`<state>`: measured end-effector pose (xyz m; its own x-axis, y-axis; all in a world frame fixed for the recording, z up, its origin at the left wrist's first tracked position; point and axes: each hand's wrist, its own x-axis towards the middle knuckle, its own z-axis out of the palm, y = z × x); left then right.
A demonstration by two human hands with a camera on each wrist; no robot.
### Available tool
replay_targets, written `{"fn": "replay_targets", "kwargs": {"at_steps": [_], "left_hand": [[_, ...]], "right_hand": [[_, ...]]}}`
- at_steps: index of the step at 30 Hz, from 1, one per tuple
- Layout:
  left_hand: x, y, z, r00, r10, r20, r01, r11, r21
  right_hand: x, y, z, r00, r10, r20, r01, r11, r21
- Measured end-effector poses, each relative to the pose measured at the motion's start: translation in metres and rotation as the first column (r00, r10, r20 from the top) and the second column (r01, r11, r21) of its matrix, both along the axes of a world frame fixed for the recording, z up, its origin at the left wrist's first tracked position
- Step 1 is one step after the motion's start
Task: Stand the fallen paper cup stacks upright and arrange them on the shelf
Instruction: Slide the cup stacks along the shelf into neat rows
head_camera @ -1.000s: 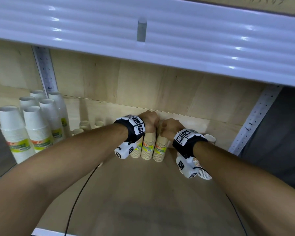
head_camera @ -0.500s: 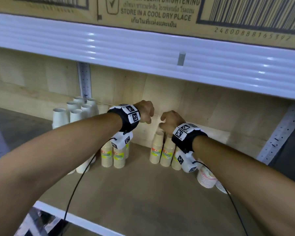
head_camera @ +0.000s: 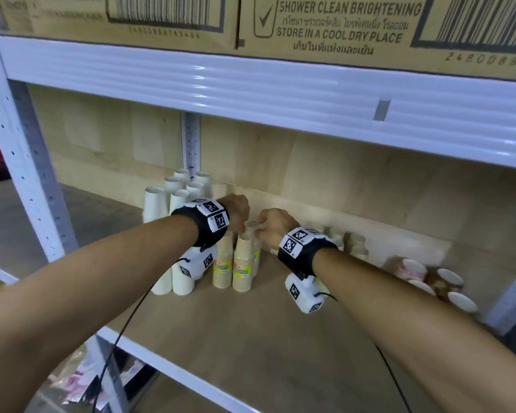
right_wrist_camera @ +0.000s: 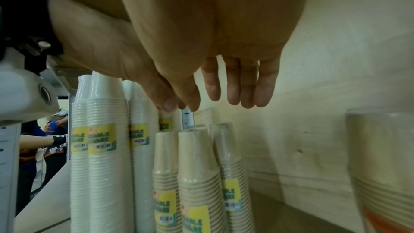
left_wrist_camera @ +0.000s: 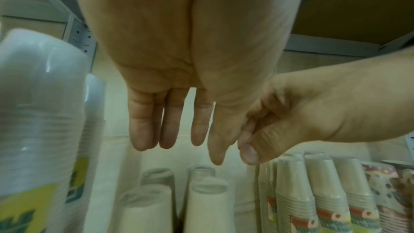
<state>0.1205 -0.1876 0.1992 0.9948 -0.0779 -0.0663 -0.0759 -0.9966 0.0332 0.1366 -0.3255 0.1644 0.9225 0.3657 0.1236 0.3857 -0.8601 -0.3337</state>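
Above upright brown cup stacks, both hands hover.

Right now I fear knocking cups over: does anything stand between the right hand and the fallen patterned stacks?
Yes: upright tan stacks by the back wall stand between the right hand and the fallen patterned stacks farther right.

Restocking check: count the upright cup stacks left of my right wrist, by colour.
White stacks: 6
Brown stacks: 4, as counted from their tops in the left wrist view
Total: 10
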Motion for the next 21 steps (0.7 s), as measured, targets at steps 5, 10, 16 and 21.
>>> {"fn": "replay_targets", "kwargs": {"at_steps": [5,10,16,21], "left_hand": [[-0.002,0.008,-0.013,0.999,0.034,-0.03,-0.032,0.998,0.05],[-0.003,0.013,-0.028,0.998,0.068,-0.008,-0.068,0.996,0.052],[-0.005,0.016,-0.039,0.994,0.102,0.035,-0.097,0.988,-0.119],[-0.008,0.021,-0.041,0.994,0.083,0.071,-0.07,0.983,-0.169]], "right_hand": [[-0.002,0.018,-0.008,0.998,0.039,-0.053,-0.038,0.999,0.017],[-0.003,0.03,-0.014,0.997,0.04,-0.066,-0.039,0.999,0.011],[-0.004,0.042,-0.021,0.995,0.034,-0.093,-0.03,0.998,0.049],[-0.004,0.042,-0.024,0.995,0.029,-0.092,-0.025,0.999,0.043]]}}
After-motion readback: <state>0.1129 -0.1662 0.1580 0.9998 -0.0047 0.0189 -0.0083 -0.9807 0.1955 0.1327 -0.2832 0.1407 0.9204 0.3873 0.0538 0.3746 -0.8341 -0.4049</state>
